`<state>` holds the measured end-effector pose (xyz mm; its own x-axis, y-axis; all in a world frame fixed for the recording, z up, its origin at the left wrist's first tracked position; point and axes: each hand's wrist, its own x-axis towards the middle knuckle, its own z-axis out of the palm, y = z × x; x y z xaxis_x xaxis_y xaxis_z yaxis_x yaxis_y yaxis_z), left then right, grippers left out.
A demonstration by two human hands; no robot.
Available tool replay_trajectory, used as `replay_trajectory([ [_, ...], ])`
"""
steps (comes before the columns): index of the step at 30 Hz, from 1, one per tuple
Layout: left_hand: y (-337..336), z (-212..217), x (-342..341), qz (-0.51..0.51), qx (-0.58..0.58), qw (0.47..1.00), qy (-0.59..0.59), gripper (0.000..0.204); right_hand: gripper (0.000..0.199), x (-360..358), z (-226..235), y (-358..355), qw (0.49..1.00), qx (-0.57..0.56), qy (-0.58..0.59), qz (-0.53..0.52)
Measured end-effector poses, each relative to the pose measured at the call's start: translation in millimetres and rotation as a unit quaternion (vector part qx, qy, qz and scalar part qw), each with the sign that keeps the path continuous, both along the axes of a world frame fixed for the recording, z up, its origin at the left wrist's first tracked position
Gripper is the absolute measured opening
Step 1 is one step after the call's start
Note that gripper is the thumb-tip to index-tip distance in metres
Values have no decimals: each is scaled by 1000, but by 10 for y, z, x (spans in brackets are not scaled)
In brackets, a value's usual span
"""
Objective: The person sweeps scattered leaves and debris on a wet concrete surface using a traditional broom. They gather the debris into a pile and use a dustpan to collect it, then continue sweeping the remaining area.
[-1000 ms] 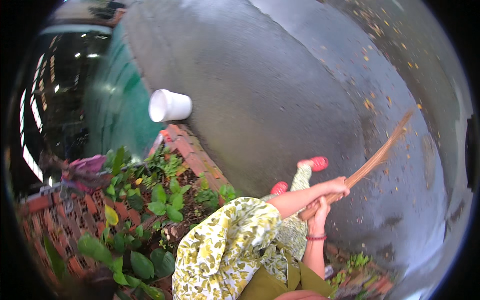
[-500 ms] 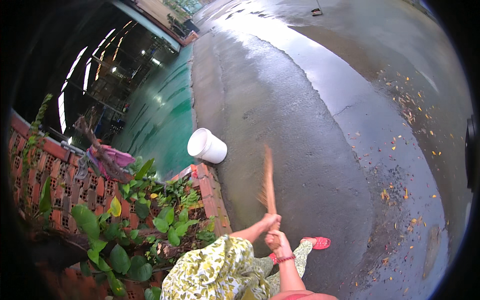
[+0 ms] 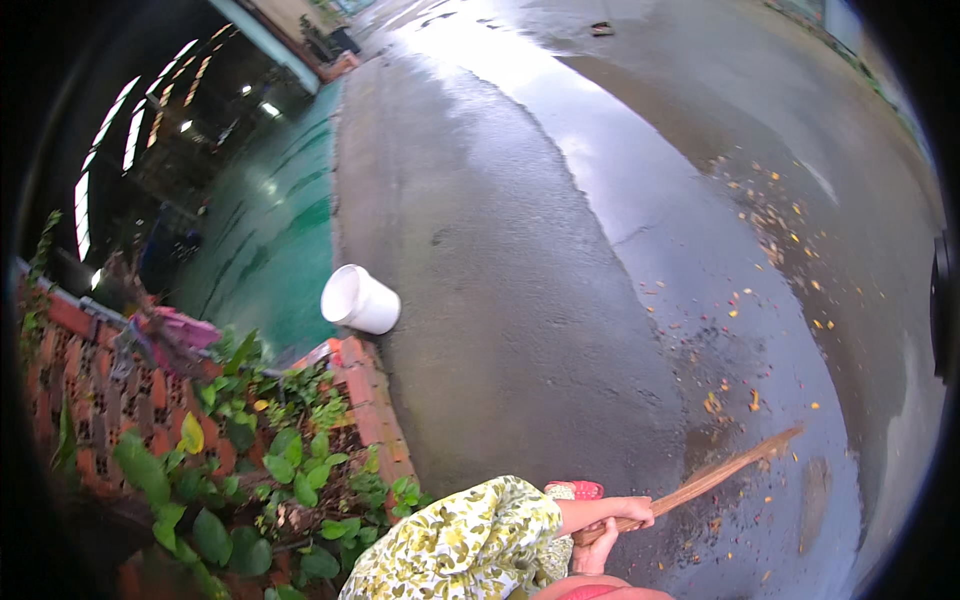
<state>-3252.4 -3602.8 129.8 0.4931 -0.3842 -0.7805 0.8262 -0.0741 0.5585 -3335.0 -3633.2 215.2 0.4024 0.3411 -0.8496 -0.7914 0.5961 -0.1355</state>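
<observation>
A brown straw broom [image 3: 722, 474] slants from my hands toward the right, its far end over the wet ground near scattered leaves. My left hand [image 3: 635, 512] is closed around its handle, the forearm coming out of a floral sleeve. Just behind it, closer to my body, my right hand [image 3: 597, 546] also wraps the handle, partly hidden below the left. I cannot tell whether the bristle end touches the ground. Several yellow and reddish leaves [image 3: 714, 403] lie on the concrete ahead of the broom.
A white bucket [image 3: 362, 300] stands at the corner of a low brick wall [image 3: 368, 385]. Leafy plants [image 3: 300, 470] grow beside the wall at left. Beyond the bucket lies a green floor [image 3: 270, 225]. A shallow puddle [image 3: 600, 170] runs along the concrete.
Both hands have swung the broom from pointing ahead to pointing right, toward the leaves. The view has shifted right, so the bucket and wall appear farther left.
</observation>
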Motion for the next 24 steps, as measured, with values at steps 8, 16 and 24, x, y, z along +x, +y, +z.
replay_trajectory([
  [8, 1660, 856, -1012, 396, 171, 901, 43, 39, 11, -271, 442, 899, 914, 211, 131, 321],
  [16, 3637, -185, -70, 553, 176, 811, 73, 11, 16, 1321, -122, 2447, 905, 243, -69, 343],
  [24, 1201, -473, 2001, 137, 250, 951, 118, 73, 6, 2112, -794, 627, 977, 168, 102, -79],
])
